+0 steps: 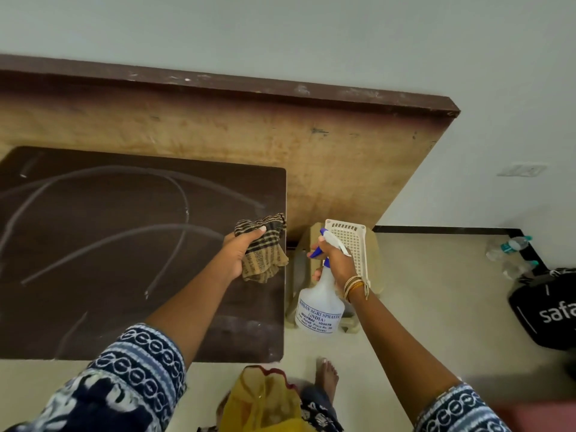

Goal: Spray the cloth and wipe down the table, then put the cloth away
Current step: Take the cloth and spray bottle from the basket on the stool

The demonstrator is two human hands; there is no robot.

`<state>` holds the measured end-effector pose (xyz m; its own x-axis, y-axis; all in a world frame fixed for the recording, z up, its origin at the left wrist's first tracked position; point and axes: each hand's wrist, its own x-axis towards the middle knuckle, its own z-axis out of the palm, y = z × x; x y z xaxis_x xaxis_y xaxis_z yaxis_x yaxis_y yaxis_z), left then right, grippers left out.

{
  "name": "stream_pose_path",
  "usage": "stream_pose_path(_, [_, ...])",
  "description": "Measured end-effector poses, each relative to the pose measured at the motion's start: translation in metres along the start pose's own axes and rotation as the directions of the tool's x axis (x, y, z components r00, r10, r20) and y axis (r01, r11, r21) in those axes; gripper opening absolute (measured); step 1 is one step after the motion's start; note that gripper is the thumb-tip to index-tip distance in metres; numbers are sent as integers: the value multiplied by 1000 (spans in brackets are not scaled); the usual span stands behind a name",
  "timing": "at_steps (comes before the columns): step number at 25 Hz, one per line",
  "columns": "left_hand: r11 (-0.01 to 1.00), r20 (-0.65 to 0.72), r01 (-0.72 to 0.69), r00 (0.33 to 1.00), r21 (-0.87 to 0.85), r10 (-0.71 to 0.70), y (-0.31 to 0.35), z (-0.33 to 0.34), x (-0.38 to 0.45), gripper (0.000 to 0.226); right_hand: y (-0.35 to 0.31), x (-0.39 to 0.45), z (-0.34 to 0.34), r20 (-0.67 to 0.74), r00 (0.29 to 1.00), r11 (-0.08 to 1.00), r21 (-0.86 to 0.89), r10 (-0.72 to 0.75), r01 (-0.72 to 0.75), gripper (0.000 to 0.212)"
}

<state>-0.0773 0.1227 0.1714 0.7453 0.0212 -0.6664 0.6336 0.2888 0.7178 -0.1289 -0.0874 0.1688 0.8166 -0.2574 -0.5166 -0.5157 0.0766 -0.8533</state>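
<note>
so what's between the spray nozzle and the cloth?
Nothing solid in the head view: open air between the spray bottle nozzle in the right hand and the cloth in the left hand, with the stool showing below that gap.

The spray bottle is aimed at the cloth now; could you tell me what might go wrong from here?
1. The spray bottle nozzle sits apart from the cloth, so mist may miss it and land on the floor.
2. The cloth is bunched in the left hand, so only its outer folds may get wet.
3. The right hand holds the bottle above the stool; drips may fall there.
</note>
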Motion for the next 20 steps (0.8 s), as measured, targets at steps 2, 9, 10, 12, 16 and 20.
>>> stream_pose_path(2, [998, 22, 11, 1000, 61, -12, 2, -30, -9, 36, 11, -26, 28, -38, 999, 1000, 17, 9, -8, 24])
stream_pose_path(9, [965, 67, -84, 995, 248, 70, 2, -97, -46, 39, 45, -110, 87, -130, 991, 991, 131, -23, 41, 9])
stream_pose_path(10, [966, 75, -100, 994, 238, 84, 2, -103, -51, 38, 47, -120, 91, -125, 992, 991, 127, -25, 41, 8])
stream_pose_path(12, [962, 79, -122, 991, 243, 106, 3, -111, -61, 34, 51, -133, 96, -128, 991, 991, 122, -31, 47, 8])
stream_pose_path(16, [930, 112, -223, 974, 291, 198, 2, -140, -93, 31, 59, -170, 108, -141, 987, 983, 152, -78, 100, 9])
stream_pose_path(20, [921, 91, -242, 970, 306, 225, 1, -181, -120, 36, 75, -208, 126, -116, 987, 983, 131, -115, 130, 29])
